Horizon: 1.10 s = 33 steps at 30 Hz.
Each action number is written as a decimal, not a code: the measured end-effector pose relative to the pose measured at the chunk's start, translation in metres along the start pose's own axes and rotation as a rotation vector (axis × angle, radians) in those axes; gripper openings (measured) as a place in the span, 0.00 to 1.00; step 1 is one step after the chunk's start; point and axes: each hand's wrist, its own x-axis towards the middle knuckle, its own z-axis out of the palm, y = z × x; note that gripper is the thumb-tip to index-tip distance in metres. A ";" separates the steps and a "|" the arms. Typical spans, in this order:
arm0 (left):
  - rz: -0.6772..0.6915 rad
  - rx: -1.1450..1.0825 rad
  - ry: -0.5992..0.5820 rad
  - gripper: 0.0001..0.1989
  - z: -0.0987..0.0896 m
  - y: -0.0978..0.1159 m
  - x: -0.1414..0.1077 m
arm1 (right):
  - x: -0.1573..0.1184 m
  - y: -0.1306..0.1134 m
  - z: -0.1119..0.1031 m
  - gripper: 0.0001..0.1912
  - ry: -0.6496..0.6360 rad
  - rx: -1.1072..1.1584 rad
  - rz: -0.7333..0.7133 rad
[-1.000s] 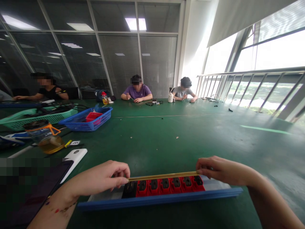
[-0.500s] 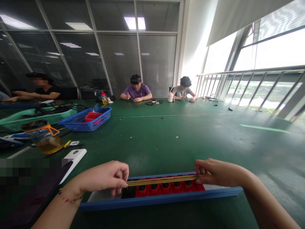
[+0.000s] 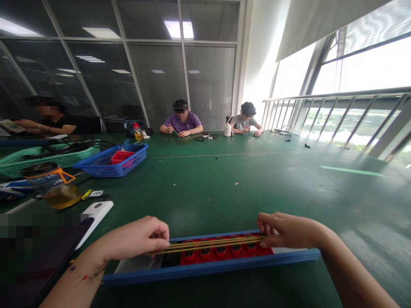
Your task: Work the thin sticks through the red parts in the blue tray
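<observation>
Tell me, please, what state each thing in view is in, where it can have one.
Blue-rimmed tray: holding red holders
Thin tan sticks: held near both ends, over the tray
Left hand: pinching the sticks
Right hand: pinching the sticks
Jar: lid on, part full of amber liquid
Blue basket: open, red box inside
Green basket: open, dark cables inside
Roller blind: partly lowered

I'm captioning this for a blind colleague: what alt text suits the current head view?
A left hand and right hand hold thin sticks between them over a blue-rimmed tray with red sections, on a green table. Three people sit in the background.
</observation>
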 end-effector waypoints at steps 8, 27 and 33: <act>0.064 0.233 0.152 0.12 -0.003 0.012 -0.004 | 0.001 0.002 -0.001 0.22 -0.015 0.021 -0.004; 0.241 0.623 1.096 0.11 -0.022 0.006 -0.033 | 0.005 0.021 -0.002 0.23 -0.035 0.062 -0.042; 0.125 0.567 0.887 0.10 -0.024 -0.011 -0.002 | 0.006 0.023 -0.004 0.23 -0.096 0.075 -0.098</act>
